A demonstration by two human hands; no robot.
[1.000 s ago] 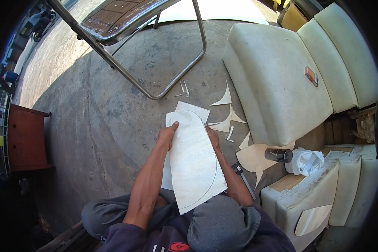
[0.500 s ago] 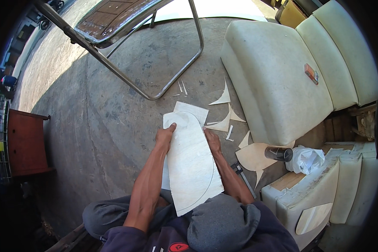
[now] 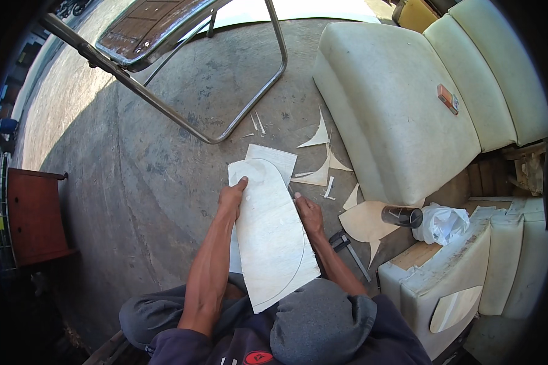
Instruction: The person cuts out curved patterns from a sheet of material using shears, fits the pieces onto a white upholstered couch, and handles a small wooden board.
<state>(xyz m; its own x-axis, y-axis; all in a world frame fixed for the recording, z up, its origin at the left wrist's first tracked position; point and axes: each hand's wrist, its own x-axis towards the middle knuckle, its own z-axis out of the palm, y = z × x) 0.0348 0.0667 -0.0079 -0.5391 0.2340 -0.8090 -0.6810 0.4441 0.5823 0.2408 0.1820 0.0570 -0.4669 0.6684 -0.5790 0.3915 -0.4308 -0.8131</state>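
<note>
left hand (image 3: 230,199) grips white sheet (image 3: 269,231), right hand (image 3: 310,214) at edge

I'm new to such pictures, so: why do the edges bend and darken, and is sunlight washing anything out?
Head view: fisheye distortion bends straight edges near the rim, as on the red cabinet, with dark corners; sunlit ground at upper left is bright; the white surface at top looks washed out; the pale panel in the left hand shows its drawn curve.
</note>
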